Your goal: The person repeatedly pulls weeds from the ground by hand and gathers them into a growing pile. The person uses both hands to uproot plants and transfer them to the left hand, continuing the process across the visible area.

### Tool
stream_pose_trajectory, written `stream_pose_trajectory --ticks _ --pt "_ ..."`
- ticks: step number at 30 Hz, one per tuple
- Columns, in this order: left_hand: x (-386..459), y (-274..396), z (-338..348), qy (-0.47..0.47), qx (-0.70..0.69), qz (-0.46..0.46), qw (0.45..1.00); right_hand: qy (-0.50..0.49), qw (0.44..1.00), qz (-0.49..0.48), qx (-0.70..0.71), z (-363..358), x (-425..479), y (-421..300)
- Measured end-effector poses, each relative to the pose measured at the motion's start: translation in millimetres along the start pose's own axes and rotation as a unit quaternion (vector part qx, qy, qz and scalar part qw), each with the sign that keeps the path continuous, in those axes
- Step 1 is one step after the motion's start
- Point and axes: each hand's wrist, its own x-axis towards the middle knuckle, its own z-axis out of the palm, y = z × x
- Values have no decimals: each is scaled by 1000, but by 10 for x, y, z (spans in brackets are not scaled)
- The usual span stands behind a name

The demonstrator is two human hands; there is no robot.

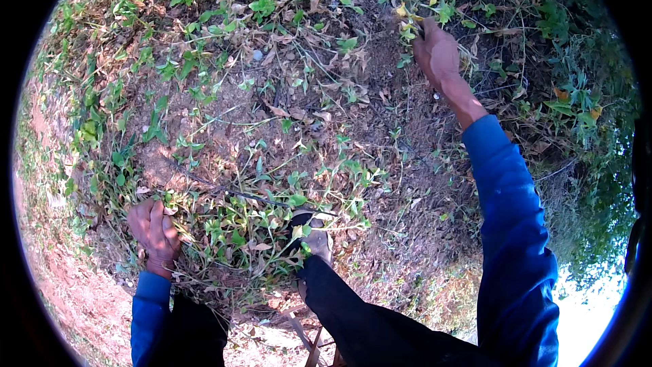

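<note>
My left hand (155, 234) is curled into a fist at the lower left. Leafy green weeds (237, 227) with tangled stems stick out of it to the right, some draped over my shoe. At the upper right my right hand (439, 56) reaches down to the soil, its fingers bent at a small plant with yellowing leaves (406, 26). Something dark shows beside those fingers, too small to name. The fingertips are hidden, so what they hold cannot be made out.
A foot in a dark sandal or shoe (317, 239) stands on the soil (377, 244). One thin dark stick (229, 192) lies across the weeds. Low weeds and dry leaves (300, 112) cover the ground. Denser foliage (575, 97) grows at the right.
</note>
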Motion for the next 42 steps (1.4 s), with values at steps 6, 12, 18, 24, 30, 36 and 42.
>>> stream_pose_trajectory --ticks 6,12,18,24,30,36,42 --pt "9 24 -99 -25 18 -19 999 -73 995 52 -43 786 609 322" --pt "64 34 -20 -28 5 -14 1000 -93 991 98 -2 1341 609 773" --pt "47 31 -108 -46 6 -22 999 5 985 141 103 1076 300 339" --pt "56 39 -127 -55 3 -19 998 118 958 198 172 938 157 202" --pt "49 12 -56 -25 10 -7 1000 97 888 291 344 924 -49 331" --pt "-1 25 -46 -20 16 -27 999 108 787 353 494 451 -219 323" --pt "-232 -200 53 -69 -22 -83 994 129 788 327 506 75 -360 444"
